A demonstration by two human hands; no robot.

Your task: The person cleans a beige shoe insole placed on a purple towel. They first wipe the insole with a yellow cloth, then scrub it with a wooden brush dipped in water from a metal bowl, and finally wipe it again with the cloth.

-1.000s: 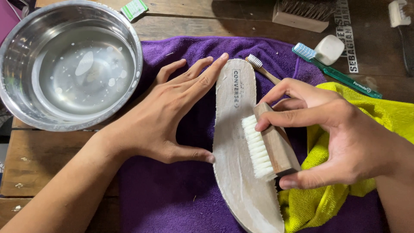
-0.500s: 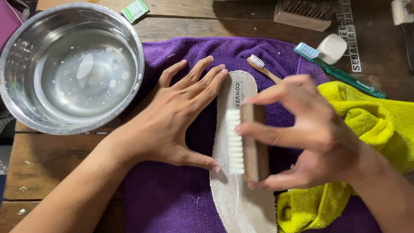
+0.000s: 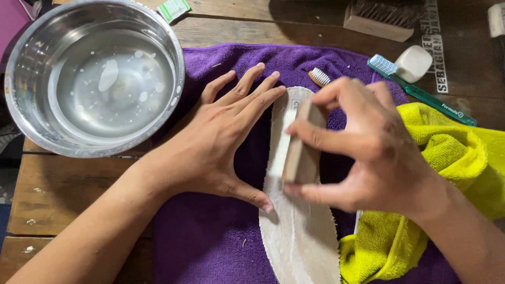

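**Brush on the insole**

Head view: the left hand point(image 3: 223, 144) lies flat and open, fingers spread, pinning a pale grey fabric shoe insole point(image 3: 300, 226) on a purple towel point(image 3: 210, 242). The right hand point(image 3: 368, 150) grips a wooden scrub brush with white bristles point(image 3: 292, 147), seemingly pressed to the insole. A steel bowl of water point(image 3: 94, 79) stands at the left

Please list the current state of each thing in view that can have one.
left hand: flat, pinning the insole
right hand: gripping the wooden brush
wooden brush: bristles against the insole
insole: flat on the purple towel
purple towel: spread out
metal bowl: holds water
yellow cloth: crumpled
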